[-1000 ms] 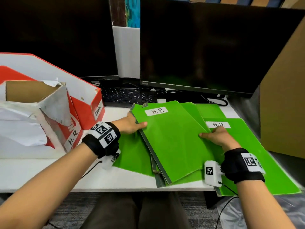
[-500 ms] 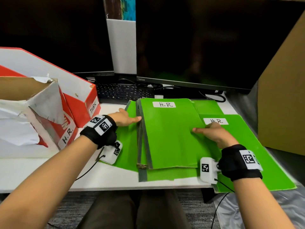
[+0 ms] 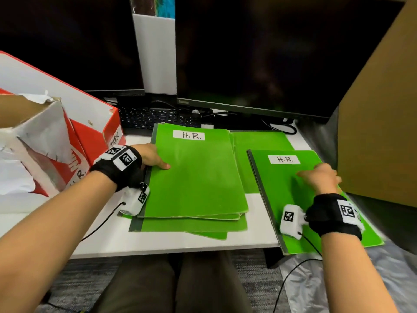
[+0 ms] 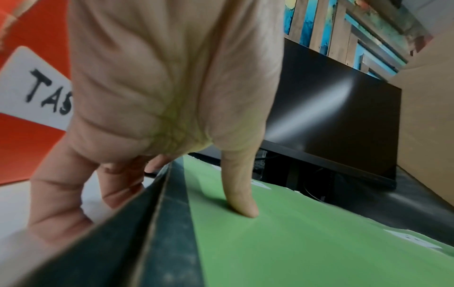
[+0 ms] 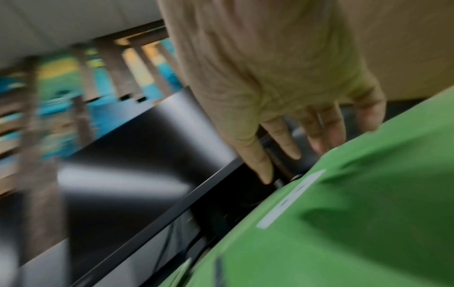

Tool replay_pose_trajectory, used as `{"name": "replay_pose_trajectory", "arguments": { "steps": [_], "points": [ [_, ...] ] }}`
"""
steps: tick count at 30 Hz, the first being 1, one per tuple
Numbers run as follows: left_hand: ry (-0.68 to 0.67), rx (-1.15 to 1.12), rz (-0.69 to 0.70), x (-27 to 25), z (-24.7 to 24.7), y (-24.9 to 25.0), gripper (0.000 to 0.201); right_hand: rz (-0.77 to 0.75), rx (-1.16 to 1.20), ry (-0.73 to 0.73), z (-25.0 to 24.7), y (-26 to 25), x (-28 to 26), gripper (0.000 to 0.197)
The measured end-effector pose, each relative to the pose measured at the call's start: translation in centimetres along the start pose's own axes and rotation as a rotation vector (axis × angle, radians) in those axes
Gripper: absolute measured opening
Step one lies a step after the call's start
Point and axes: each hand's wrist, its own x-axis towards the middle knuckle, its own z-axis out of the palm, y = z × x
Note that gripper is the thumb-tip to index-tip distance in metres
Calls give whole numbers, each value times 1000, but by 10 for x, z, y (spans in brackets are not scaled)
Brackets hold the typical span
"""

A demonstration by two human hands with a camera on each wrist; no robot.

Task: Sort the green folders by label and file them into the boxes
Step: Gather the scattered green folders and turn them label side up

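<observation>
The left hand (image 3: 151, 155) grips the spine edge of the H.R. folder stack (image 3: 194, 175); the right hand (image 3: 320, 178) rests open, fingers spread, on a separate H.R. folder (image 3: 277, 195).

Two monitors (image 3: 259, 53) stand behind one keyboard (image 3: 155, 118). Left of the keyboard are two boxes (image 3: 94, 123) — one marked TASK, one H.R. In front of it lie green folders (image 3: 194, 175): two show H.R. labels, and at least three more sit under the left one — exact count unclear. Two hands (image 3: 151, 155).
</observation>
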Motion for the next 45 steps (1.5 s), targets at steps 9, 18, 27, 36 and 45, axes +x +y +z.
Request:
{"name": "replay_pose_trajectory", "arguments": {
  "steps": [9, 18, 27, 36, 45],
  "points": [
    [-24, 2, -15, 2, 0, 2, 80, 135, -190, -56, 0, 35, 21, 102],
    [-26, 10, -35, 0, 0, 2, 80, 49, 248, 146, -31, 29, 38, 42],
    [-69, -15, 27, 0, -2, -6, 71, -469, 1067, 275, -108, -25, -40, 23],
    [-111, -505, -45, -20, -9, -10, 93, -316, 991, -220, -28, -64, -57, 28],
    [-81, 51, -25, -15, -6, -7, 92, -271, 372, -625, 66, -68, -67, 62]
  ]
}}
